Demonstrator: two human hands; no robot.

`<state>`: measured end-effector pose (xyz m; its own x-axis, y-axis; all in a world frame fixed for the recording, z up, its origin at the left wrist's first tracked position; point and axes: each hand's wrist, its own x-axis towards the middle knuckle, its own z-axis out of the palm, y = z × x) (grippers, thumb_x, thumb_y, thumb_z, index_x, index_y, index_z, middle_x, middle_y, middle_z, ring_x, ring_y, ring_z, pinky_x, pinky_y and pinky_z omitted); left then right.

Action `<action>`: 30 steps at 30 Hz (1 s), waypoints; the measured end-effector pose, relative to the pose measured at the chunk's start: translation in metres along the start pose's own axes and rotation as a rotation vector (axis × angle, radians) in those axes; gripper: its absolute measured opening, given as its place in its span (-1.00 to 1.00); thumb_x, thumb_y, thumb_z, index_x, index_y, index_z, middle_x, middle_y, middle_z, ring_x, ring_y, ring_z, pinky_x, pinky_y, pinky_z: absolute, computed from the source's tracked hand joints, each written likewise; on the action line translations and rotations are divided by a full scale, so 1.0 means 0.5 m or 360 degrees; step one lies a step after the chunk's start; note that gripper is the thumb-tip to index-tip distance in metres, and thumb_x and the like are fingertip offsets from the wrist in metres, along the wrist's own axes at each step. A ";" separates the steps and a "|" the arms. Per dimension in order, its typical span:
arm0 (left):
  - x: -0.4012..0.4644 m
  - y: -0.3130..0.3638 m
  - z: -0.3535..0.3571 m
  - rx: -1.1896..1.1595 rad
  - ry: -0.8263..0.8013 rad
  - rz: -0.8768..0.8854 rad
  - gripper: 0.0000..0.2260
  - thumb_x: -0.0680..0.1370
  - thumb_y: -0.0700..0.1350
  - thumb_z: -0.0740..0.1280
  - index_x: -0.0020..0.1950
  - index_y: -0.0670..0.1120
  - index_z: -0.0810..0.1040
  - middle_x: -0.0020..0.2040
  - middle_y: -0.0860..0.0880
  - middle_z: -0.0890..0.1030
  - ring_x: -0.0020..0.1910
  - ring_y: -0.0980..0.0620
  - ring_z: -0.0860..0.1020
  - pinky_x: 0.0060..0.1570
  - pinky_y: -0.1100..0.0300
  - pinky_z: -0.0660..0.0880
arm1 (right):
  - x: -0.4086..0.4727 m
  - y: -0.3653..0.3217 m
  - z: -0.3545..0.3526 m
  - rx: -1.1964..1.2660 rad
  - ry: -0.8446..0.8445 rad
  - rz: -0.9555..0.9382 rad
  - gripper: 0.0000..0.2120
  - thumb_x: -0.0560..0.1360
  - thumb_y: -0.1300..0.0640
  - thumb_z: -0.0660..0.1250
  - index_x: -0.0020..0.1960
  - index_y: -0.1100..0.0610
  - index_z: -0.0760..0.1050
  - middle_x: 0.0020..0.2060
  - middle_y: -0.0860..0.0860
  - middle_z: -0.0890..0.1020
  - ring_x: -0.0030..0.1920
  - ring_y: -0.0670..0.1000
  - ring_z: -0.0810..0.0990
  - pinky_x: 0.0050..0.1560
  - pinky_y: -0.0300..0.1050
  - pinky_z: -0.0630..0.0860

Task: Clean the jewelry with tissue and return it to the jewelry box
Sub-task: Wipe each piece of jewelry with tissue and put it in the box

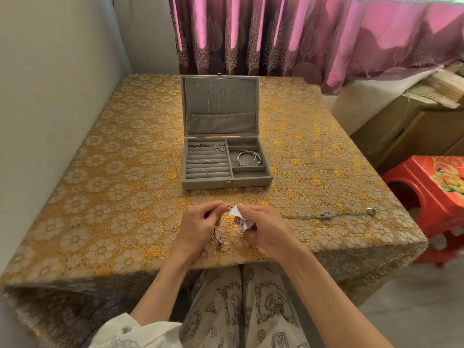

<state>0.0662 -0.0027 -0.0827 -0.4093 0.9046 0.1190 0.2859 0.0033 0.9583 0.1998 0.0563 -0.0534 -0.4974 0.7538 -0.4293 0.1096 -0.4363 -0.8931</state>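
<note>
An open grey velvet jewelry box [227, 169] stands on the table [113, 197], which is covered in a gold floral cloth. In front of the box, the left hand [198, 229] pinches a thin silver bracelet [222, 241] between thumb and fingers, its charm hanging below. The right hand [263, 231] grips a small white tissue [237, 217] pressed against the bracelet's top end. A silver chain necklace [329, 215] lies flat on the table, to the right of the box's front edge. Silver bangles [246, 158] rest in the box's right-side compartment; small rings sit in its left slots.
</note>
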 end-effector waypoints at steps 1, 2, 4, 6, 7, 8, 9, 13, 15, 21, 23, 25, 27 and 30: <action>-0.001 0.000 0.001 0.0005 0.0019 -0.0009 -0.84 0.52 -0.19 0.33 -0.16 0.06 0.61 -0.43 -0.01 0.52 -0.49 0.17 0.37 -0.48 0.30 0.34 | -0.001 0.006 0.003 0.0021 0.0039 -0.0018 -0.84 0.52 0.14 0.29 -0.14 0.16 0.61 -0.41 -0.02 0.62 -0.25 0.04 0.43 -0.26 -0.17 0.32; -0.001 0.000 0.002 0.0003 0.0045 -0.0021 -0.84 0.52 -0.20 0.33 -0.15 0.05 0.62 -0.44 0.00 0.52 -0.51 0.19 0.36 -0.50 0.33 0.32 | -0.003 0.013 0.006 0.0041 0.0086 -0.0043 -0.82 0.52 0.13 0.30 -0.19 0.13 0.63 -0.39 -0.01 0.62 -0.24 0.05 0.43 -0.26 -0.17 0.33; -0.001 0.000 0.004 -0.0015 0.0113 -0.0044 -0.85 0.52 -0.21 0.33 -0.13 0.03 0.62 -0.45 0.02 0.52 -0.53 0.19 0.37 -0.53 0.35 0.31 | -0.013 0.023 0.018 0.0058 0.0178 -0.0100 -0.80 0.52 0.10 0.30 -0.19 0.12 0.65 -0.36 -0.01 0.61 -0.33 -0.03 0.43 -0.37 -0.26 0.33; 0.002 -0.001 0.005 -0.0032 0.0186 -0.0060 -0.86 0.51 -0.19 0.34 -0.12 0.05 0.62 -0.44 0.01 0.54 -0.51 0.19 0.39 -0.51 0.32 0.35 | -0.024 0.032 0.028 0.0077 0.0242 -0.0149 -0.78 0.52 0.07 0.29 -0.11 0.18 0.64 -0.37 -0.07 0.58 -0.45 -0.15 0.38 -0.47 -0.33 0.31; 0.003 -0.002 0.005 -0.0040 0.0215 -0.0067 -0.86 0.51 -0.18 0.34 -0.13 0.06 0.62 -0.44 0.00 0.54 -0.50 0.18 0.40 -0.48 0.30 0.37 | -0.029 0.036 0.032 0.0096 0.0262 -0.0167 -0.76 0.52 0.07 0.29 -0.09 0.20 0.64 -0.38 -0.08 0.58 -0.47 -0.16 0.37 -0.48 -0.36 0.30; 0.005 -0.002 0.005 -0.0046 0.0237 -0.0074 -0.86 0.52 -0.17 0.33 -0.14 0.07 0.61 -0.44 -0.01 0.54 -0.49 0.17 0.40 -0.47 0.28 0.38 | -0.033 0.040 0.035 0.0115 0.0282 -0.0177 -0.76 0.52 0.06 0.28 -0.06 0.20 0.64 -0.37 -0.07 0.59 -0.46 -0.17 0.36 -0.47 -0.36 0.30; 0.006 -0.002 0.006 -0.0047 0.0252 -0.0081 -0.86 0.52 -0.15 0.33 -0.14 0.07 0.61 -0.43 -0.01 0.53 -0.48 0.15 0.41 -0.45 0.25 0.38 | -0.036 0.044 0.038 0.0136 0.0303 -0.0181 -0.77 0.52 0.06 0.28 -0.05 0.19 0.64 -0.34 -0.05 0.60 -0.44 -0.16 0.36 -0.45 -0.36 0.30; 0.008 -0.001 0.011 -0.0016 0.0324 -0.0102 -0.84 0.54 -0.13 0.31 -0.19 0.07 0.61 -0.44 0.01 0.52 -0.46 0.07 0.39 -0.44 0.14 0.35 | -0.045 0.051 0.053 0.0176 0.0332 -0.0178 -0.81 0.52 0.11 0.30 0.04 0.14 0.63 -0.20 -0.02 0.66 -0.37 -0.17 0.41 -0.40 -0.35 0.33; 0.009 0.001 0.012 0.0000 0.0343 -0.0115 -0.83 0.54 -0.13 0.31 -0.20 0.07 0.61 -0.44 0.02 0.51 -0.48 0.11 0.38 -0.44 0.16 0.35 | -0.045 0.054 0.056 0.0160 0.0325 -0.0176 -0.81 0.52 0.12 0.30 0.06 0.15 0.62 -0.22 -0.06 0.65 -0.37 -0.19 0.43 -0.39 -0.35 0.33; 0.008 0.006 -0.009 -0.0278 0.0085 -0.0159 -0.84 0.55 -0.19 0.27 -0.16 -0.12 0.62 -0.46 -0.02 0.51 -0.53 0.14 0.35 -0.53 0.34 0.26 | -0.040 0.018 0.015 0.0065 0.0176 -0.0196 -0.84 0.51 0.12 0.30 -0.16 0.12 0.63 -0.35 0.00 0.60 -0.37 -0.11 0.41 -0.33 -0.28 0.32; 0.005 0.004 -0.012 -0.0281 -0.0021 -0.0111 -0.83 0.56 -0.22 0.25 -0.17 -0.15 0.61 -0.45 -0.01 0.52 -0.51 0.11 0.33 -0.51 0.31 0.22 | -0.037 -0.004 -0.009 -0.0016 0.0090 -0.0185 -0.84 0.50 0.12 0.31 -0.19 0.13 0.62 -0.43 -0.03 0.57 -0.36 -0.07 0.38 -0.33 -0.27 0.30; 0.002 0.006 -0.010 -0.0238 -0.0136 -0.0048 -0.85 0.55 -0.18 0.26 -0.13 -0.10 0.62 -0.41 -0.01 0.54 -0.51 0.11 0.32 -0.52 0.32 0.22 | -0.036 -0.016 -0.024 -0.0182 -0.0002 -0.0173 -0.82 0.50 0.11 0.31 -0.17 0.18 0.62 -0.45 -0.02 0.54 -0.40 -0.08 0.35 -0.38 -0.31 0.28; -0.001 0.011 -0.006 -0.0157 -0.0235 0.0018 -0.87 0.51 -0.05 0.29 -0.11 -0.02 0.63 -0.40 0.01 0.56 -0.51 0.12 0.35 -0.53 0.32 0.25 | -0.038 -0.017 -0.024 -0.0295 -0.0038 -0.0166 -0.79 0.50 0.10 0.31 -0.13 0.25 0.61 -0.44 -0.01 0.53 -0.41 -0.08 0.36 -0.40 -0.34 0.29; -0.002 0.010 -0.008 -0.0143 -0.0188 0.0015 -0.87 0.45 -0.02 0.31 -0.15 -0.01 0.63 -0.45 0.05 0.55 -0.52 0.17 0.38 -0.51 0.37 0.30 | -0.038 0.000 -0.011 -0.0109 -0.0041 -0.0105 -0.83 0.50 0.12 0.32 -0.15 0.18 0.64 -0.38 -0.03 0.58 -0.28 -0.03 0.43 -0.33 -0.28 0.32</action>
<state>0.0647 -0.0054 -0.0772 -0.3008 0.9483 0.1018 0.2085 -0.0388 0.9773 0.2140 0.0447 -0.0459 -0.5276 0.7663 -0.3667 0.1344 -0.3510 -0.9267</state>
